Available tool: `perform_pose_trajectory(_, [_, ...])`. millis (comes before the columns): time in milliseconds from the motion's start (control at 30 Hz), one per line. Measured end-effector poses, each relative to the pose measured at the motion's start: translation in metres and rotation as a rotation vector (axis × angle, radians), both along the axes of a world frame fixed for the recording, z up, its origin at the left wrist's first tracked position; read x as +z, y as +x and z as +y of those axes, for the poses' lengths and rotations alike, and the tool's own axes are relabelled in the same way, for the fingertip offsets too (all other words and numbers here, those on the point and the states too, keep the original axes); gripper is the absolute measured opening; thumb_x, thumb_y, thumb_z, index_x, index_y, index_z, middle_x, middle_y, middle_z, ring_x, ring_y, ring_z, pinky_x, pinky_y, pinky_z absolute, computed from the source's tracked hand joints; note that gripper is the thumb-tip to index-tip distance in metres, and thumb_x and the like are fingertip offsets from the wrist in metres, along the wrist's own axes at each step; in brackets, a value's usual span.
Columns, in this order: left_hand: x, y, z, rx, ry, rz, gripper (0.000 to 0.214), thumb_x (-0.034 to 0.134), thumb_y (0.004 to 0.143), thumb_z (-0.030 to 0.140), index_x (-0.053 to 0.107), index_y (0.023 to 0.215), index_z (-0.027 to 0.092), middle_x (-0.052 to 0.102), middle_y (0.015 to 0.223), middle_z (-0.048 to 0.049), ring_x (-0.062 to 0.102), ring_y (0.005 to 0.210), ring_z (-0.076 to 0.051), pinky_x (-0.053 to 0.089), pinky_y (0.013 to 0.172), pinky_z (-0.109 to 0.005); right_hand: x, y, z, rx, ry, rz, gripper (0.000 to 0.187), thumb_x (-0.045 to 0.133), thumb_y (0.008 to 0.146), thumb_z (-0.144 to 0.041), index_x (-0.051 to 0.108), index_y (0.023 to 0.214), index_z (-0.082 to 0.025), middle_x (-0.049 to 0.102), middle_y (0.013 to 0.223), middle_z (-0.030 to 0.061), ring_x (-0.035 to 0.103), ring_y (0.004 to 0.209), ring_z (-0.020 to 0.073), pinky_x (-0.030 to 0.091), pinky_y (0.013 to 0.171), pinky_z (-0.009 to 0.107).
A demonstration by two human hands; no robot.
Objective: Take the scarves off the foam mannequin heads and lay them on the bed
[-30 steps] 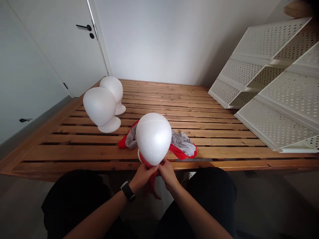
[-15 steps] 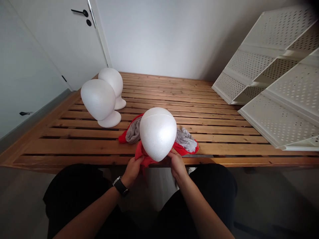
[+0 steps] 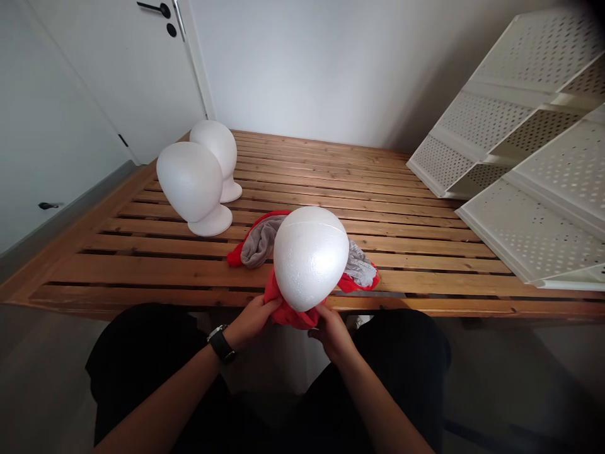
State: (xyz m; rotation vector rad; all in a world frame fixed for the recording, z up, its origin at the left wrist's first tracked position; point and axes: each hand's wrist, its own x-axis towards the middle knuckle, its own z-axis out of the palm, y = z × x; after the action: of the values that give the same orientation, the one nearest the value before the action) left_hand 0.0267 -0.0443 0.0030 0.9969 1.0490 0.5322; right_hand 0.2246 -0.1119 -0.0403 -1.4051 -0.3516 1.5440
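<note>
A white foam head (image 3: pixel 311 255) stands at the near edge of the slatted wooden table (image 3: pixel 142 271). A red cloth (image 3: pixel 288 313) is wrapped round its neck. My left hand (image 3: pixel 255 316) pinches the red cloth at the left of the neck. My right hand (image 3: pixel 332 326) grips the same cloth at the lower right. Behind the head lies a heap of grey cloth (image 3: pixel 265 237) and more red cloth (image 3: pixel 352 285) on the slats.
Two more white foam heads (image 3: pixel 191 186) (image 3: pixel 216 150) stand at the table's back left. White perforated shelf panels (image 3: pixel 520 170) lean across the right side. A white door (image 3: pixel 118 69) is behind at the left. My black-trousered knees are below the table edge.
My hands moved apart from a joined pinch below the neck and now hold the red cloth at either side, bunched higher round the neck. The view shifted slightly.
</note>
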Motion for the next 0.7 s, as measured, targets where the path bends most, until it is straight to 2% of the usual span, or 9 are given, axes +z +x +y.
perform_pose_trajectory(67, [0.002, 0.002, -0.002, -0.023, 0.019, -0.009, 0.048, 0.077, 0.080, 0.062, 0.074, 0.083, 0.015, 0.063, 0.061, -0.0023, 0.056, 0.060, -0.016, 0.042, 0.056, -0.027, -0.003, -0.010, -0.004, -0.001, -0.010, 0.015, 0.045, 0.083, 0.075, -0.058, 0.075, 0.094, -0.018, 0.077, 0.089, 0.0101, 0.066, 0.072, 0.0208, 0.043, 0.056, 0.026])
perform_pose_trajectory(133, [0.000, 0.001, -0.002, 0.002, 0.033, 0.006, 0.045, 0.076, 0.080, 0.061, 0.073, 0.079, 0.016, 0.062, 0.059, -0.0017, 0.055, 0.059, -0.016, 0.041, 0.056, -0.027, -0.003, -0.013, -0.002, -0.089, 0.027, 0.033, 0.045, 0.087, 0.073, -0.053, 0.075, 0.097, -0.017, 0.077, 0.093, 0.0108, 0.068, 0.076, 0.0224, 0.048, 0.062, 0.029])
perform_pose_trajectory(233, [-0.009, -0.004, 0.003, 0.102, 0.039, 0.028, 0.040, 0.075, 0.080, 0.056, 0.070, 0.076, 0.017, 0.062, 0.059, -0.0020, 0.054, 0.058, -0.016, 0.039, 0.054, -0.027, 0.000, -0.002, 0.006, -0.265, 0.115, 0.072, 0.040, 0.087, 0.074, -0.048, 0.073, 0.100, -0.021, 0.077, 0.097, 0.0077, 0.069, 0.080, 0.0231, 0.054, 0.068, 0.034])
perform_pose_trajectory(300, [-0.015, -0.009, 0.009, 0.150, 0.040, 0.015, 0.038, 0.073, 0.080, 0.055, 0.068, 0.073, 0.018, 0.064, 0.061, -0.0029, 0.054, 0.057, -0.017, 0.039, 0.053, -0.027, 0.002, 0.012, 0.011, -0.316, 0.187, 0.054, 0.033, 0.083, 0.077, -0.049, 0.069, 0.091, -0.024, 0.072, 0.086, 0.0043, 0.066, 0.075, 0.0218, 0.056, 0.067, 0.036])
perform_pose_trajectory(400, [-0.020, -0.017, 0.020, 0.211, 0.029, -0.028, 0.032, 0.073, 0.078, 0.052, 0.070, 0.077, 0.020, 0.068, 0.068, -0.0038, 0.057, 0.061, -0.018, 0.045, 0.057, -0.029, 0.005, 0.034, 0.015, -0.328, 0.275, 0.023, 0.033, 0.081, 0.078, -0.051, 0.063, 0.079, -0.024, 0.062, 0.071, 0.0009, 0.060, 0.068, 0.0192, 0.057, 0.066, 0.036])
perform_pose_trajectory(600, [-0.021, -0.028, 0.038, 0.322, 0.022, -0.045, 0.037, 0.078, 0.075, 0.049, 0.079, 0.091, 0.016, 0.078, 0.090, -0.0098, 0.071, 0.081, -0.026, 0.055, 0.070, -0.034, 0.019, 0.071, 0.033, -0.389, 0.253, -0.094, 0.041, 0.089, 0.068, -0.045, 0.055, 0.070, -0.023, 0.048, 0.059, -0.0044, 0.048, 0.055, 0.0136, 0.049, 0.054, 0.030])
perform_pose_trajectory(700, [-0.024, -0.030, 0.045, 0.332, 0.052, -0.065, 0.038, 0.078, 0.076, 0.048, 0.080, 0.093, 0.014, 0.080, 0.098, -0.0120, 0.073, 0.091, -0.027, 0.057, 0.079, -0.034, 0.031, 0.086, 0.049, -0.314, 0.263, -0.122, 0.046, 0.092, 0.066, -0.048, 0.055, 0.075, -0.023, 0.047, 0.060, -0.0063, 0.045, 0.051, 0.0117, 0.044, 0.049, 0.028])
